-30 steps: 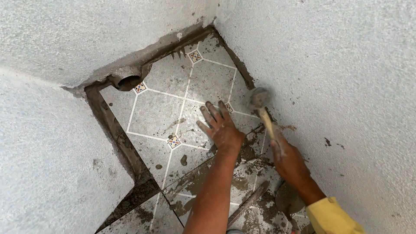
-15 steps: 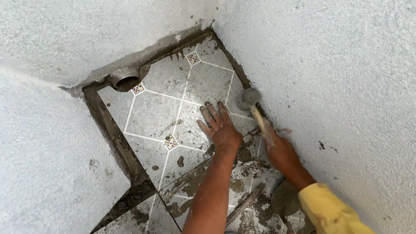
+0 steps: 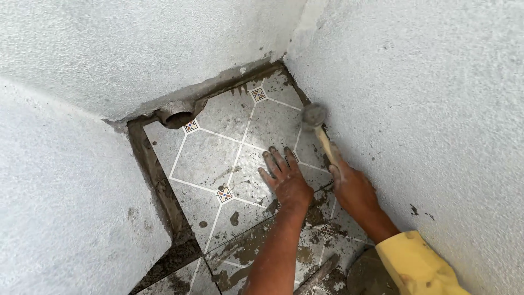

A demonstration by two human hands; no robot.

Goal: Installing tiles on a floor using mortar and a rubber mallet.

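Observation:
My left hand [image 3: 285, 179] lies flat, fingers spread, on a grey floor tile [image 3: 229, 147] with white diagonal lines and small coloured diamond motifs. My right hand [image 3: 352, 188] grips the wooden handle of a rubber mallet [image 3: 315, 121]. The mallet's head hangs just above the tile's right edge, close to the plastered wall on the right [image 3: 426, 109]. My right arm wears a yellow sleeve [image 3: 415, 265]. Both hands are smeared with mortar.
Rough grey plastered walls close in on three sides. A pipe opening [image 3: 179, 116] sits in the wall at the back left. Wet mortar [image 3: 164, 191] fills the gap along the tile's left edge. More mortar-smeared tiles [image 3: 240, 257] lie nearer to me.
The mallet head has shifted up and back along the right edge of the tile. My left hand stays flat on the tile. The camera view has shifted slightly.

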